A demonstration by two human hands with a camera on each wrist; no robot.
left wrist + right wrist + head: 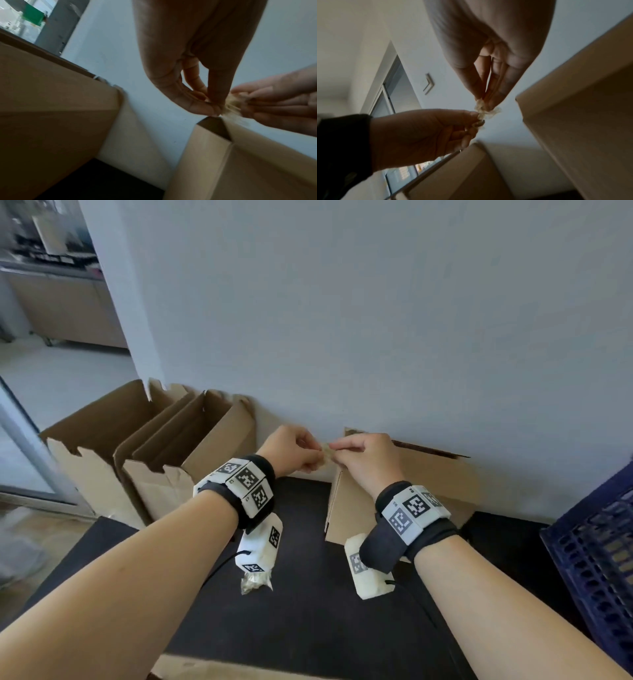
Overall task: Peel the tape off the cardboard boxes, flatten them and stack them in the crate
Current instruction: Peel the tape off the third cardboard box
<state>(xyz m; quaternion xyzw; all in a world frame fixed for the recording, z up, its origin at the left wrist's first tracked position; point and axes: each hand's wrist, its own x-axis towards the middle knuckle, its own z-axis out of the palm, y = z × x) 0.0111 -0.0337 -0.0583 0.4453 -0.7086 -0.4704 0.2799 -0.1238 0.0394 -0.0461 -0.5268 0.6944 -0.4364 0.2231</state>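
Note:
Both hands meet in the air above the dark table, in front of the wall. My left hand point(301, 451) and my right hand point(356, 450) each pinch a small crumpled wad of clear tape point(327, 454) between thumb and fingertips. The wad point(485, 112) shows as a pale crinkled lump in the right wrist view, and as a blurred pale tuft point(231, 104) in the left wrist view. Under my right hand stands a cardboard box point(431, 484) against the wall. Two open cardboard boxes point(164, 453) stand at the left. The dark blue crate point(596, 549) is at the right edge.
A second wad of tape point(256, 583) lies on the black table point(308, 594) under my left wrist. A strip of cardboard point(205, 669) shows at the near edge. The grey wall point(376, 320) closes the far side. A doorway and floor open at the left.

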